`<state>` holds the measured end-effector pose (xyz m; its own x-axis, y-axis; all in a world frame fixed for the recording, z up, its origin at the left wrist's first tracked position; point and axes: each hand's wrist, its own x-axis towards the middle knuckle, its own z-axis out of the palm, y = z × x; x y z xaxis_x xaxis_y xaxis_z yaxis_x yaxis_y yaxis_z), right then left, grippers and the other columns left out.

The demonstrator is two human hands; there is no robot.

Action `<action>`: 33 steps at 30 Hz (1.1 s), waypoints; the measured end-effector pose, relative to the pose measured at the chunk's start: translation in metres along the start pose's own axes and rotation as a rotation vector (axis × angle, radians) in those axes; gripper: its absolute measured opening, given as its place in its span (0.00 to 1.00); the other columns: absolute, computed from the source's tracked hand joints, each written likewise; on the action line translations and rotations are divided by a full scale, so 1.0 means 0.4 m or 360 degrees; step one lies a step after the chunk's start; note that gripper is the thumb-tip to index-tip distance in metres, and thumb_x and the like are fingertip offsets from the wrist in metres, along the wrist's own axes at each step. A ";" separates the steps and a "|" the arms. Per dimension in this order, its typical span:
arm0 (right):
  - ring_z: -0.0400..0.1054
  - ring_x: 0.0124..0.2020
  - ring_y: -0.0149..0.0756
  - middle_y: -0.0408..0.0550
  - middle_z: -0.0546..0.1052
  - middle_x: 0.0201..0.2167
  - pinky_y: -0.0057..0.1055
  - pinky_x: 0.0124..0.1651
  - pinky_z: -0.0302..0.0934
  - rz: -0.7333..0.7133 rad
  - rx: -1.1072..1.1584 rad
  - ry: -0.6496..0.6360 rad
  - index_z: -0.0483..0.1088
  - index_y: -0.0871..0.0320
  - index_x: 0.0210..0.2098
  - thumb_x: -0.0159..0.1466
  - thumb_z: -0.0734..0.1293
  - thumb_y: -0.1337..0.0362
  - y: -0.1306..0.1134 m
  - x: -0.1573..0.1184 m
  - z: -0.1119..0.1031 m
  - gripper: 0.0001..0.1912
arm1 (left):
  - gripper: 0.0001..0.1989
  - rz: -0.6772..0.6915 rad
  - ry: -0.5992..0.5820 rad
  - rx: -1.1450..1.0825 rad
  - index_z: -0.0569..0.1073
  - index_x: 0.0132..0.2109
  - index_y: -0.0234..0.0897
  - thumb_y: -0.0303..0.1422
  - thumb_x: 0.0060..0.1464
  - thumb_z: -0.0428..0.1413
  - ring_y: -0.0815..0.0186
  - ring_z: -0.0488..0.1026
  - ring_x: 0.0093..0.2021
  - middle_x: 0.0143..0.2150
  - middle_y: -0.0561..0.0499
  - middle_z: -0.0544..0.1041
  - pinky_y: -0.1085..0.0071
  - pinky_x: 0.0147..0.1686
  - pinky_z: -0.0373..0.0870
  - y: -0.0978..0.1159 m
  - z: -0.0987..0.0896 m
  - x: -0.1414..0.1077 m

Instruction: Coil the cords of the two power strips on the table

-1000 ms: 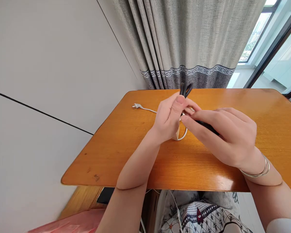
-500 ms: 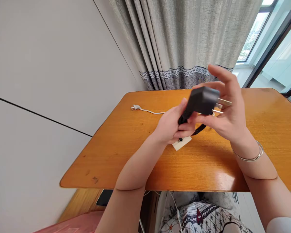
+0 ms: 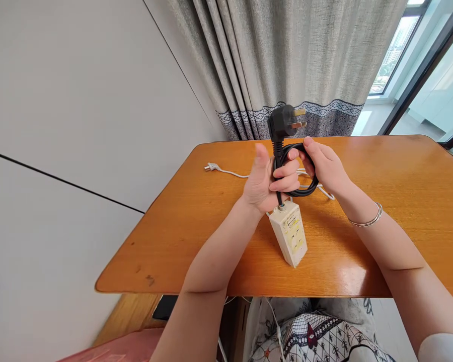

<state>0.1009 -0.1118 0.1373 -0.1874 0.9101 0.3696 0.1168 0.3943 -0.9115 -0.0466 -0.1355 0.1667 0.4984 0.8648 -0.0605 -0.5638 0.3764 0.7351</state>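
My left hand [image 3: 270, 181] has its fingers wrapped round a coiled black power cord [image 3: 308, 190], thumb raised. At the cord's upper end a black three-pin plug [image 3: 282, 123] stands up above that hand, its prongs facing right. The cord's lower end runs into a cream-coloured box [image 3: 290, 234] with a worn yellowish label, which hangs tilted beneath my left hand. My right hand [image 3: 322, 163] pinches the right side of the coil between thumb and fingers. Behind both hands a white cable with a white plug [image 3: 212, 167] lies on the table, partly hidden.
The wooden table [image 3: 166, 251] fills the middle of the view. A grey curtain [image 3: 294, 55] hangs behind its far edge, and a pale wall panel [image 3: 60, 100] borders the left. More white cord [image 3: 274, 317] hangs below the front edge, near my lap.
The plug has turned upright and moved up and left. My right hand has come down from beside the prongs onto the coil. The cream box now shows fully below my left hand.
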 end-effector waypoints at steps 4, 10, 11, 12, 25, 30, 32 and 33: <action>0.64 0.27 0.32 0.42 0.67 0.22 0.29 0.28 0.59 -0.0047 0.0141 0.0030 0.69 0.55 0.34 0.63 0.54 0.27 0.028 0.004 0.012 0.36 | 0.30 -0.0018 -0.0002 0.0041 0.61 0.30 0.38 0.60 0.65 0.41 0.79 0.41 0.10 0.16 0.64 0.47 0.79 0.11 0.45 0.007 0.001 0.001; 0.73 0.47 0.40 0.51 0.77 0.45 0.35 0.45 0.70 0.0074 0.0540 -0.0686 0.67 0.54 0.56 0.59 0.51 0.23 0.074 0.012 0.028 0.47 | 0.30 0.0380 0.0210 0.0122 0.57 0.28 0.40 0.62 0.63 0.43 0.78 0.40 0.11 0.17 0.63 0.43 0.77 0.12 0.41 0.058 0.007 -0.023; 0.73 0.49 0.41 0.51 0.77 0.47 0.37 0.49 0.69 0.0099 0.0527 -0.0884 0.67 0.55 0.56 0.58 0.55 0.24 0.080 0.008 0.036 0.46 | 0.31 0.0457 0.0252 0.0136 0.57 0.28 0.40 0.62 0.62 0.44 0.78 0.40 0.11 0.17 0.63 0.43 0.76 0.12 0.41 0.070 0.008 -0.029; 0.72 0.51 0.41 0.52 0.77 0.49 0.39 0.53 0.68 0.0115 0.0476 -0.1053 0.67 0.56 0.57 0.58 0.61 0.27 0.086 0.003 0.045 0.44 | 0.31 0.0526 0.0290 0.0144 0.56 0.27 0.39 0.63 0.61 0.44 0.78 0.39 0.12 0.17 0.63 0.43 0.76 0.12 0.41 0.081 0.009 -0.034; 0.71 0.43 0.41 0.52 0.76 0.45 0.39 0.48 0.68 -0.0227 -0.0962 -0.1266 0.70 0.59 0.47 0.56 0.74 0.62 0.021 -0.026 -0.001 0.20 | 0.32 0.0804 0.0588 0.0165 0.54 0.24 0.38 0.58 0.67 0.37 0.76 0.41 0.13 0.16 0.60 0.43 0.75 0.13 0.42 0.154 -0.011 -0.047; 0.71 0.44 0.46 0.52 0.75 0.44 0.43 0.45 0.67 -0.0643 -0.1507 -0.0229 0.73 0.54 0.46 0.61 0.69 0.68 -0.087 -0.050 -0.107 0.13 | 0.32 0.0732 0.0575 0.0273 0.54 0.22 0.37 0.59 0.63 0.45 0.75 0.57 0.18 0.19 0.57 0.52 0.78 0.14 0.49 0.138 -0.062 0.006; 0.71 0.46 0.45 0.50 0.75 0.45 0.44 0.48 0.68 -0.0823 -0.1393 -0.0085 0.74 0.51 0.47 0.63 0.70 0.66 -0.110 -0.066 -0.127 0.13 | 0.32 0.0643 0.0527 0.0359 0.55 0.22 0.37 0.57 0.65 0.43 0.75 0.59 0.19 0.20 0.57 0.54 0.79 0.16 0.54 0.122 -0.075 0.023; 0.71 0.47 0.44 0.49 0.76 0.45 0.43 0.48 0.69 -0.0887 -0.1298 -0.0071 0.73 0.49 0.49 0.63 0.70 0.65 -0.115 -0.073 -0.131 0.14 | 0.32 0.0578 0.0495 0.0406 0.56 0.22 0.37 0.56 0.65 0.43 0.75 0.58 0.19 0.21 0.57 0.54 0.79 0.17 0.57 0.114 -0.079 0.029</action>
<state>0.1522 -0.1498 0.1780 -0.4545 0.5686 0.6857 0.6338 0.7473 -0.1996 -0.0874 -0.0978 0.1781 0.0611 0.9964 0.0592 -0.4663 -0.0240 0.8843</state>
